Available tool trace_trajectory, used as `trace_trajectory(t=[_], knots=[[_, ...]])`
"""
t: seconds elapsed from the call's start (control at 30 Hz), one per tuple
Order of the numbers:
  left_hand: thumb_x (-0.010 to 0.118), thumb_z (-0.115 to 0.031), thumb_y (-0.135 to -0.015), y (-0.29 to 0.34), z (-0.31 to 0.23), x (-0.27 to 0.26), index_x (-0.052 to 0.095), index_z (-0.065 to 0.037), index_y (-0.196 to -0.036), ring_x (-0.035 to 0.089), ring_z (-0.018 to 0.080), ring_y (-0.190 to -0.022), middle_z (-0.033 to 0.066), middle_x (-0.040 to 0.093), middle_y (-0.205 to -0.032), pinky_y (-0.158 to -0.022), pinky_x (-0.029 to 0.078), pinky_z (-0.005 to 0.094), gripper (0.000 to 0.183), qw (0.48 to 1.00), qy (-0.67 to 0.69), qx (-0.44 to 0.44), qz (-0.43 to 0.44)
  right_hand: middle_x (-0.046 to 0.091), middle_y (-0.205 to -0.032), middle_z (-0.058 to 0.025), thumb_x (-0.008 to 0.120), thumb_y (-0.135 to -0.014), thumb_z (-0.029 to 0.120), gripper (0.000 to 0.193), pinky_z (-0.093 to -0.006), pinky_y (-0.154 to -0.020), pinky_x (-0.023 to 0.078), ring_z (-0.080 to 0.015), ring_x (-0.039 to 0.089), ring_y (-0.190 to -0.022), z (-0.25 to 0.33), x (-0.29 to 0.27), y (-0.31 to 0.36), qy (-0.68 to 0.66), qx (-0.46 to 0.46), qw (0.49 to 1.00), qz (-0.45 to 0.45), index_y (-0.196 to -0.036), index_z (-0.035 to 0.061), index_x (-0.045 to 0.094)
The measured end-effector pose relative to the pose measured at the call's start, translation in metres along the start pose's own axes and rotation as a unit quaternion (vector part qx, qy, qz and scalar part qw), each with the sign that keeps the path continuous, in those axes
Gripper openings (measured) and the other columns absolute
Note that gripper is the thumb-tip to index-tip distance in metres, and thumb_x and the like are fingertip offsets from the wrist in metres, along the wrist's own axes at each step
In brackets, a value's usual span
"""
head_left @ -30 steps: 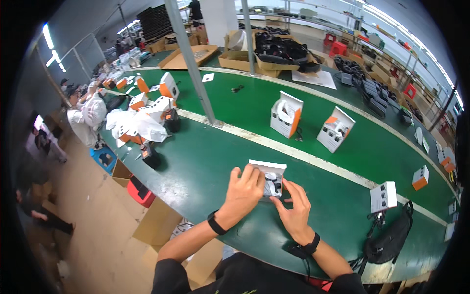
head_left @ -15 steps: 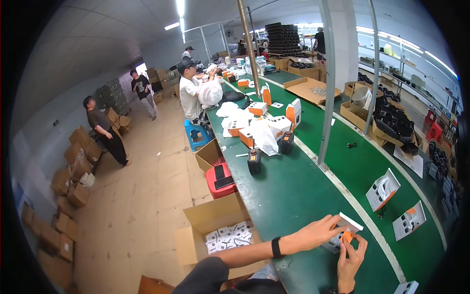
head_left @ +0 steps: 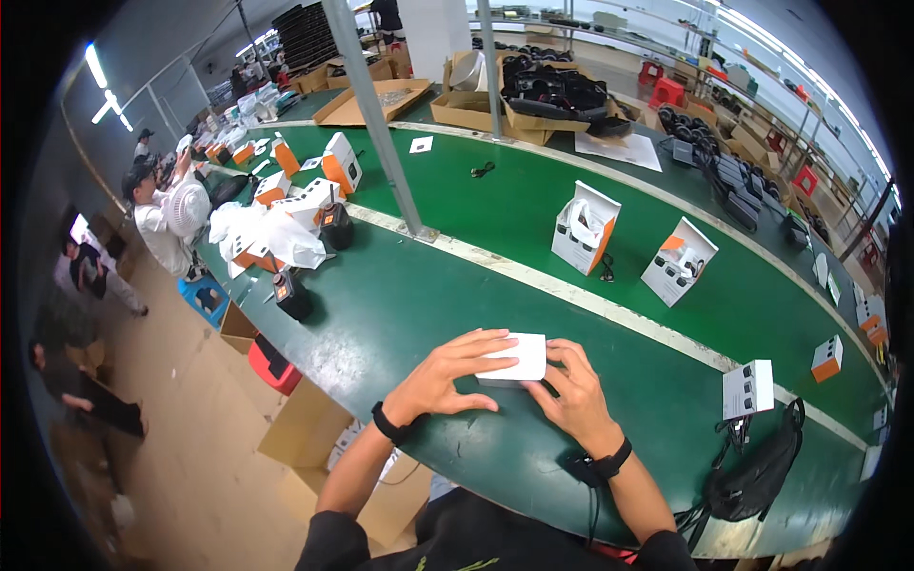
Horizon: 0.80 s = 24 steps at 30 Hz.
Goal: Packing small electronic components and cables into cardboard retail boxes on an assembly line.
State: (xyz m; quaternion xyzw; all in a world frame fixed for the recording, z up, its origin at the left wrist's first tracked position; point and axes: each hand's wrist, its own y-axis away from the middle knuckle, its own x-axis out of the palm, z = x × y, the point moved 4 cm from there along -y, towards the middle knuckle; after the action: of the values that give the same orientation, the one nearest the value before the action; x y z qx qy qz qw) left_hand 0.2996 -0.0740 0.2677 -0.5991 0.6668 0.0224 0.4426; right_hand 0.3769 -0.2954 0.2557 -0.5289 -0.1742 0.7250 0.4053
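Observation:
A small white carton [head_left: 530,356] sits on the green workbench in front of me, its white top lying flat. My left hand [head_left: 440,377] rests stretched fingers across the top from the left, with the thumb apart from the carton. Wrapped around the right side is my right hand [head_left: 578,392], its thumb at the near edge and its fingers at the far corner. The carton's far and lower sides are largely hidden. Each wrist carries a black band.
Two open cartons, one white-and-orange [head_left: 583,233] and another [head_left: 678,265], stand beyond a pale strip. At right are a closed carton [head_left: 748,388] and black bag [head_left: 757,476]. Black handheld devices [head_left: 291,293] stand left, near a metal post [head_left: 373,124]. A person [head_left: 157,214] sits farther left.
The view has swung right. The carton's raised white flap is now down flat, and the orange piece my fingers were at is out of sight. My left hand has moved onto the top.

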Motion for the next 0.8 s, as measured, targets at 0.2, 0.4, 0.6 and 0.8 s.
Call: trace_trajectory(t=[0.2, 0.4, 0.6, 0.8], knots=[[0.090, -0.010, -0.087, 0.007, -0.001, 0.013, 0.085, -0.008, -0.125, 0.071, 0.0357, -0.137, 0.0116, 0.080, -0.136, -0.116, 0.055, 0.0518, 0.039, 0.996, -0.040, -0.020, -0.077, 0.073, -0.126, -0.0161, 0.092, -0.086, 0.007, 0.029, -0.0383, -0.077, 0.068, -0.0260, 0.078, -0.092, 0.002, -0.007, 0.003, -0.131, 0.122, 0.981, -0.079, -0.111, -0.0001, 0.081], [0.089, -0.007, -0.087, 0.006, 0.002, 0.012, 0.085, -0.007, -0.123, 0.073, 0.0343, -0.133, 0.0120, 0.082, -0.132, -0.113, 0.058, 0.0506, 0.037, 0.995, -0.060, -0.025, -0.076, 0.075, -0.131, -0.0131, 0.089, -0.089, 0.007, 0.035, -0.0362, -0.075, 0.065, -0.0239, 0.076, -0.091, -0.009, 0.002, 0.006, -0.050, 0.025, 0.998, -0.007, -0.124, 0.0075, 0.084], [0.086, -0.009, -0.090, 0.007, -0.010, 0.007, 0.083, -0.008, -0.129, 0.068, 0.0353, -0.141, 0.0128, 0.078, -0.141, -0.116, 0.055, 0.0521, 0.039, 0.994, -0.112, 0.007, 0.011, 0.070, -0.144, -0.0148, 0.094, -0.085, 0.017, 0.041, -0.0409, -0.088, 0.066, -0.0342, 0.069, -0.123, -0.006, -0.006, 0.005, -0.008, 0.014, 0.999, 0.038, -0.124, 0.0097, 0.082], [0.082, -0.012, -0.095, -0.010, -0.002, 0.026, 0.077, -0.009, -0.141, 0.060, 0.0376, -0.149, 0.0110, 0.068, -0.155, -0.123, 0.048, 0.0563, 0.046, 0.995, -0.086, 0.004, 0.052, 0.050, -0.163, -0.0255, 0.091, -0.089, 0.021, 0.053, -0.0449, -0.102, 0.062, -0.0410, 0.072, -0.121, -0.028, -0.007, 0.011, -0.144, 0.093, 0.982, 0.075, -0.136, 0.0050, 0.072]])
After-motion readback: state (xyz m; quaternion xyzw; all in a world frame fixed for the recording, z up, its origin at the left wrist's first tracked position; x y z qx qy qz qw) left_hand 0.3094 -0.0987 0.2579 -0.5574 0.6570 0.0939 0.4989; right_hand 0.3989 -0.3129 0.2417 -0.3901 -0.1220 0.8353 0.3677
